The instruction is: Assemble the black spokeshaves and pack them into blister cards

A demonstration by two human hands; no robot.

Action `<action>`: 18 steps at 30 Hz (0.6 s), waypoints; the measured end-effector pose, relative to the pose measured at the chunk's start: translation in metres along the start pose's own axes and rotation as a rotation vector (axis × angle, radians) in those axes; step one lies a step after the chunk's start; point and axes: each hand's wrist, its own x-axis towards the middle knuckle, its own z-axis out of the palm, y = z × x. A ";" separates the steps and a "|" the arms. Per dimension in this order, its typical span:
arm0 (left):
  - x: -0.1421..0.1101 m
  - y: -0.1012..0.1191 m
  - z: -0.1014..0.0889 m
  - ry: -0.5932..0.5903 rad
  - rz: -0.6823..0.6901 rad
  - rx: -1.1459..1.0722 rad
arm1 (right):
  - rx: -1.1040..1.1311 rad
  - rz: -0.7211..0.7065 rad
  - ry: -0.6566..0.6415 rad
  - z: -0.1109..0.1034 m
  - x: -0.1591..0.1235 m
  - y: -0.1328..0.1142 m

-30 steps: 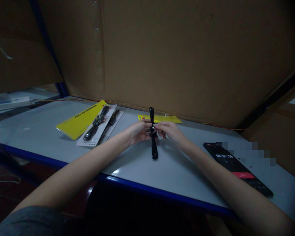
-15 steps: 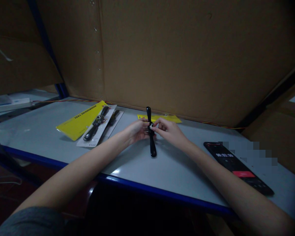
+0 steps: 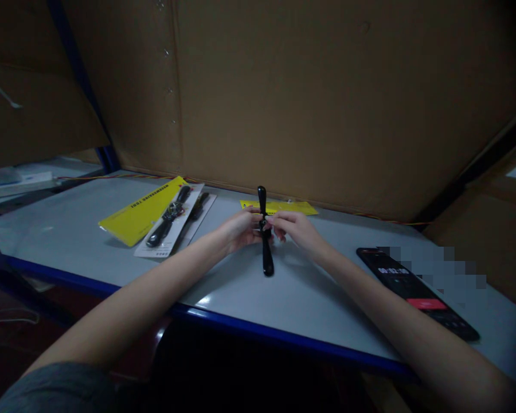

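A black wristwatch (image 3: 266,258) with its strap stretched out lies lengthwise on the grey table (image 3: 284,298), its far strap end raised. My left hand (image 3: 239,228) grips the watch case from the left, fingers closed round it. My right hand (image 3: 296,227) pinches the case from the right with its fingertips pressed together. Both hands meet at the middle of the watch; the dial is hidden between them.
Packaged watches on white cards (image 3: 172,221) lie beside a yellow card (image 3: 140,209) at the left. Another yellow card (image 3: 284,206) lies behind the hands. A black phone (image 3: 417,292) with a lit screen lies at the right. Cardboard walls (image 3: 327,97) close in the back.
My right hand lifted its fingers at the watch case half a second ago and has lowered them again. The watch has shifted slightly; the left hand has kept its grip.
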 end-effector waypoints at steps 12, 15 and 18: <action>0.001 0.002 -0.002 0.034 -0.005 0.004 | -0.178 -0.082 0.082 -0.006 -0.002 -0.002; 0.001 0.002 -0.002 0.033 0.009 0.005 | -0.122 -0.072 0.048 -0.004 -0.003 -0.005; 0.000 0.001 -0.002 0.023 0.008 -0.016 | -0.072 -0.062 0.038 -0.006 -0.003 -0.008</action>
